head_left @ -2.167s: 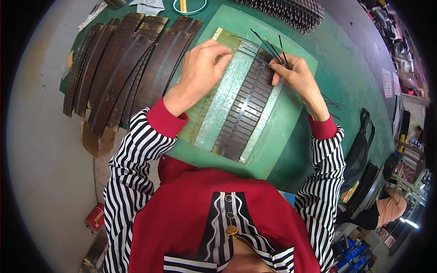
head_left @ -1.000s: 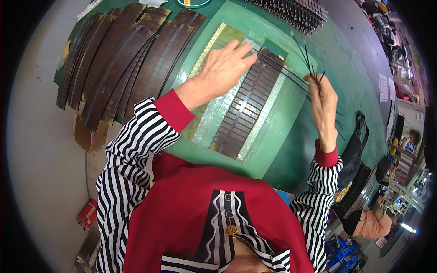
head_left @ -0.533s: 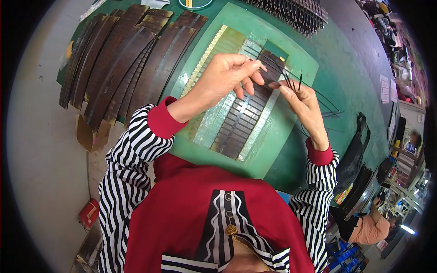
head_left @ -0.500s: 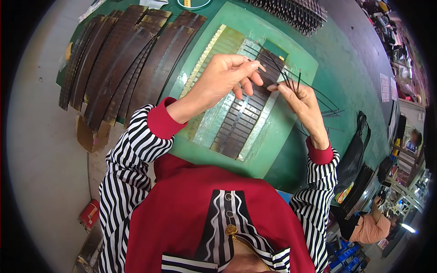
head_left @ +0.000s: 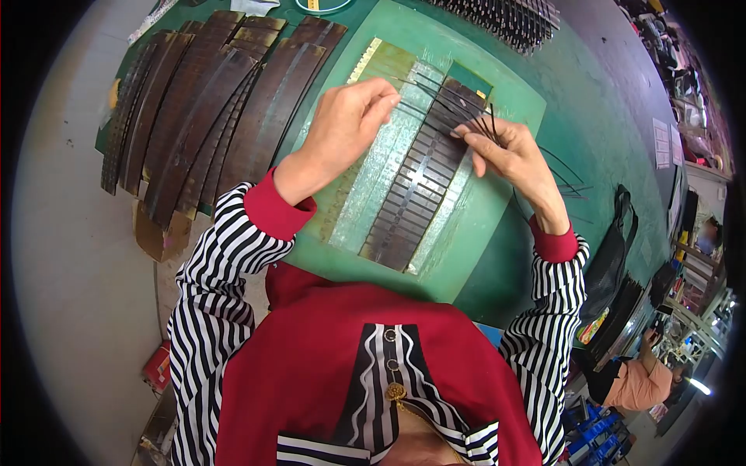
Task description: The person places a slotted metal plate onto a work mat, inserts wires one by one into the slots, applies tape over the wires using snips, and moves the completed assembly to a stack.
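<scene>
My right hand [head_left: 513, 155] is closed round a bundle of thin black strands [head_left: 493, 123], which fan out on both sides of it. To its left, my left hand [head_left: 340, 128] has its fingers pinched together, with a thin dark strand running from the fingertips toward the right hand. Below both hands lies a dark slotted plate [head_left: 388, 233] with short black bars set across it in a row. It rests beside a clear taped strip [head_left: 353, 213] on a pale green board [head_left: 443, 276].
Curved dark slotted plates [head_left: 268, 124] overlap at the table's left edge. A row of black rods [head_left: 509, 23] lies at the far side. A black bag [head_left: 610, 248] is on the right, and a person in a peach top [head_left: 641, 384] is beyond.
My left hand has moved left and up, away from my right hand, and its fingers have curled in. My right hand has shifted slightly, still holding the strands.
</scene>
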A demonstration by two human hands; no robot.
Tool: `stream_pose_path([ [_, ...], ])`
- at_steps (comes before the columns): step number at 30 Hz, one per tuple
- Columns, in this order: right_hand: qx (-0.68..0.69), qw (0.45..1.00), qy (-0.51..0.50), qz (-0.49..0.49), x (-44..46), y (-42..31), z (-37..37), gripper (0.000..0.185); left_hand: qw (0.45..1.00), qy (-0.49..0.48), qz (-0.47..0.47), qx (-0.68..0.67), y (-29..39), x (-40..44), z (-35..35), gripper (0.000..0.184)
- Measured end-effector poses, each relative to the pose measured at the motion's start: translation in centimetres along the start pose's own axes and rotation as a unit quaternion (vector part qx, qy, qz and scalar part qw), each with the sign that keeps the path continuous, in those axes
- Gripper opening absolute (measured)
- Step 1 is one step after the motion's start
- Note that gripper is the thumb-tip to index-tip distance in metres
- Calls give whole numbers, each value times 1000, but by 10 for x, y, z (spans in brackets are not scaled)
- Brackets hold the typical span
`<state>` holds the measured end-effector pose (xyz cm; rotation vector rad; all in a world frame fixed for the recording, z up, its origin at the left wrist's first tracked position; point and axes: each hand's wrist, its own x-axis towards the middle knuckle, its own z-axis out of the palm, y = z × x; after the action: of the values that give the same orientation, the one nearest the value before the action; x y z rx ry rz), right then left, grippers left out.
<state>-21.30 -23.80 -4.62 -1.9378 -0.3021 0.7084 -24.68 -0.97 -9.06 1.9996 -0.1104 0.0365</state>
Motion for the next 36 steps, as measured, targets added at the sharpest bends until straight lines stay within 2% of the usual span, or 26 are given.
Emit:
stream_pose_path([
  [4,1,1000,25,1,14,4,-3,15,994,58,64,61,1,4,-3,13],
  [9,11,998,47,39,16,12,-8,14,991,65,68,96,-5,3,0,10],
  [13,14,998,48,49,13,16,-10,14,988,73,106,88,-8,5,6,9],
  [21,16,998,46,42,16,14,-8,13,982,73,123,123,-7,8,10,9],
  [25,5,999,45,27,19,16,-8,13,965,52,189,174,-9,9,15,20],
  [28,4,998,46,40,20,18,-9,13,903,12,285,321,-4,9,18,31],
  [30,3,998,46,47,19,19,-11,13,900,9,276,336,-3,7,22,35],
  [33,-93,989,41,107,13,19,-22,14,894,5,257,367,-3,5,25,43],
  [36,-116,988,66,81,-9,21,-27,11,895,4,250,370,-3,5,25,45],
])
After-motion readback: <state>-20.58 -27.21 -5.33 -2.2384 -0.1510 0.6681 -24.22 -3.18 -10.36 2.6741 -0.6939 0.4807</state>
